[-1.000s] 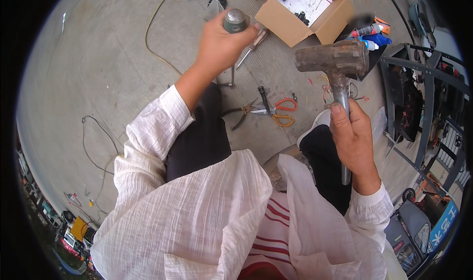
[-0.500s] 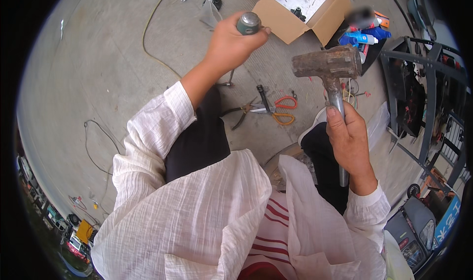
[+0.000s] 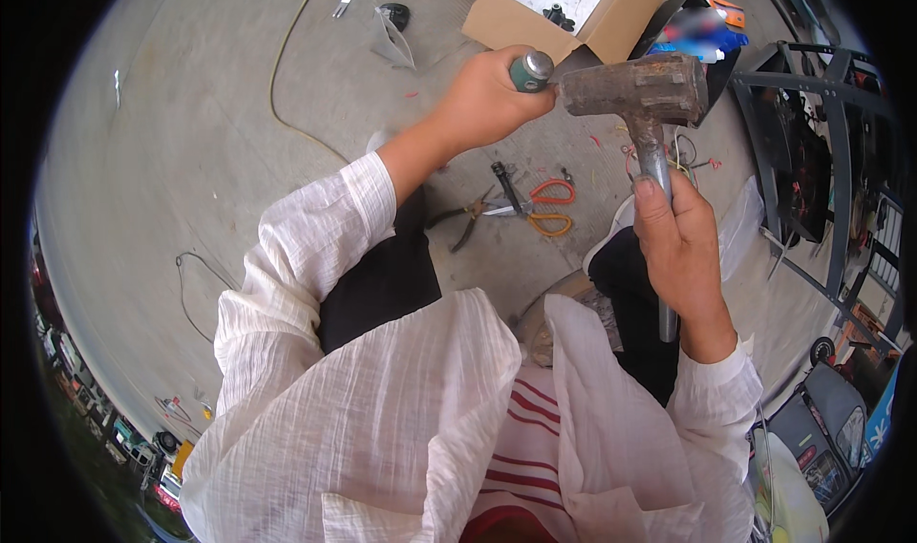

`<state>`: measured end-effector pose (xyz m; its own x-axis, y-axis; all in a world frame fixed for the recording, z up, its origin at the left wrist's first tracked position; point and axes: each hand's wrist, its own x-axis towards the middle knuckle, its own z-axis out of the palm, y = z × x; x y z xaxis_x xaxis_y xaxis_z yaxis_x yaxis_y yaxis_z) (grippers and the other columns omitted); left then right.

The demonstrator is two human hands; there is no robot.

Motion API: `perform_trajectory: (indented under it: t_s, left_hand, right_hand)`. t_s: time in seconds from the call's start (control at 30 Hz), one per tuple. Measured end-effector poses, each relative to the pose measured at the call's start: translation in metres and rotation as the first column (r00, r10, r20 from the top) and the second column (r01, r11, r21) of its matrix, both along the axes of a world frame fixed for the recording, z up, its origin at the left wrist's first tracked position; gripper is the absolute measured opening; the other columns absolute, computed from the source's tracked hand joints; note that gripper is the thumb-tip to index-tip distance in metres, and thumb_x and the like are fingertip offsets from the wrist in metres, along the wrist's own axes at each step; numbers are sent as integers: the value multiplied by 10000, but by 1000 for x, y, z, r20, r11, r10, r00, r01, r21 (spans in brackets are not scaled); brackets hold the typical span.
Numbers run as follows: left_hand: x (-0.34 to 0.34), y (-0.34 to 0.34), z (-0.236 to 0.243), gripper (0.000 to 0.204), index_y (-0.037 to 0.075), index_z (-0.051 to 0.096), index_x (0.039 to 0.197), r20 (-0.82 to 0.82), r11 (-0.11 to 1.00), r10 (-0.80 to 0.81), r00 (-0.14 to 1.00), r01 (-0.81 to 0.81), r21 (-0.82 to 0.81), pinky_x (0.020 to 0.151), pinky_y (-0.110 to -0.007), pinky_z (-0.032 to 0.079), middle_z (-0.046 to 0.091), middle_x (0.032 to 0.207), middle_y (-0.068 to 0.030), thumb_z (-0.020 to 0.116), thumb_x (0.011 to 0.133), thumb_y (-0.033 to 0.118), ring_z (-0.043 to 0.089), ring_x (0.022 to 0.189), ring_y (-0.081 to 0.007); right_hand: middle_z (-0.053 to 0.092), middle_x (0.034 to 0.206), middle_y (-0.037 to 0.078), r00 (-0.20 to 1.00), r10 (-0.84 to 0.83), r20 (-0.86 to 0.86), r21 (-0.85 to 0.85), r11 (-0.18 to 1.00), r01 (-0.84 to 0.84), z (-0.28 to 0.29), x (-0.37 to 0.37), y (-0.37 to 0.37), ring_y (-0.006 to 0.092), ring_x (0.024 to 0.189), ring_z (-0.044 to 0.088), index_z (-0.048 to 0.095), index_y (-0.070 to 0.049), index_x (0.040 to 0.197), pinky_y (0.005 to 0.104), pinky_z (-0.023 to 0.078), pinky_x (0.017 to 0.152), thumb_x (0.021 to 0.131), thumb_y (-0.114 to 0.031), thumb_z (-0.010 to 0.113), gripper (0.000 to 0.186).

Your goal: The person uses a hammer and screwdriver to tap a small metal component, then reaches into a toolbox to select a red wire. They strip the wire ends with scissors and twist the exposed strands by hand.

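My left hand (image 3: pixel 487 99), raised above my left leg, is wrapped round a green cylindrical tool handle (image 3: pixel 528 80) with a dull metal cap pointing up at me; the rest of the tool is hidden. My right hand (image 3: pixel 678 247) grips the steel shaft of a rusty, heavy hammer (image 3: pixel 630 89), whose head sits level with that cap, very close on its right; I cannot tell whether they touch. On the concrete between my legs lie pliers (image 3: pixel 466 226), scissors with red and orange handles (image 3: pixel 552 192) and a black cylindrical part (image 3: pixel 506 186).
An open cardboard box (image 3: pixel 506 22) with black parts is at the top, beside bottles in a dark container (image 3: pixel 673 37). A dark metal frame (image 3: pixel 836 161) stands at right. A hose (image 3: pixel 287 123), plastic pouch (image 3: pixel 392 42), loose wires and a grey bag (image 3: pixel 821 424) lie around.
My left hand has moved right and down with the green handle, closing the gap to the hammer head. The hammer, still in my right hand, has shifted slightly up in the view.
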<state>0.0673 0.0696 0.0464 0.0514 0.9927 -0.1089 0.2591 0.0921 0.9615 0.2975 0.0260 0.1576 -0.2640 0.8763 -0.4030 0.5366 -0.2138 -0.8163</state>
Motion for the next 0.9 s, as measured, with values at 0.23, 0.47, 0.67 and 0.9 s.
perform_trajectory:
  t_s: [0.23, 0.47, 0.67, 0.9]
  left_hand:
    - [7, -10, 7, 211, 4, 648, 915, -8, 999, -29, 1000, 29, 41, 637, -272, 464, 630, 746, -28, 731, 782, 146, 542, 683, -81]
    - [3, -20, 4, 181, 11, 614, 847, -59, 998, -30, 998, 33, 58, 622, -284, 463, 617, 726, -43, 737, 787, 130, 520, 668, -92]
    - [6, -23, 5, 204, 14, 583, 803, -55, 999, -40, 998, 41, 30, 619, -282, 463, 590, 687, -43, 747, 782, 132, 512, 658, -89]
    - [-10, -37, -5, 192, 30, 559, 811, 9, 996, -1, 1000, 0, 87, 640, -262, 460, 567, 727, 0, 743, 785, 80, 506, 686, -74]
  right_hand:
    - [460, 619, 44, 995, 80, 55, 153, 984, -88, 8, -12, 14, 114, 586, 401, 555, 5, 862, 311, 370, 528, 982, -285, 578, 315]
    - [474, 610, 37, 997, 70, 40, 170, 982, -76, 46, -5, 32, 112, 554, 431, 539, -2, 827, 308, 367, 502, 987, -326, 566, 361]
    - [447, 600, -18, 916, -58, -396, 329, 922, 201, 57, -6, 23, 64, 505, 424, 506, -26, 890, 243, 358, 455, 1032, -331, 459, 340]
    - [480, 599, 94, 972, 104, 209, 71, 990, -121, -3, 6, 9, 168, 549, 458, 541, 12, 832, 348, 399, 528, 988, -323, 556, 369]
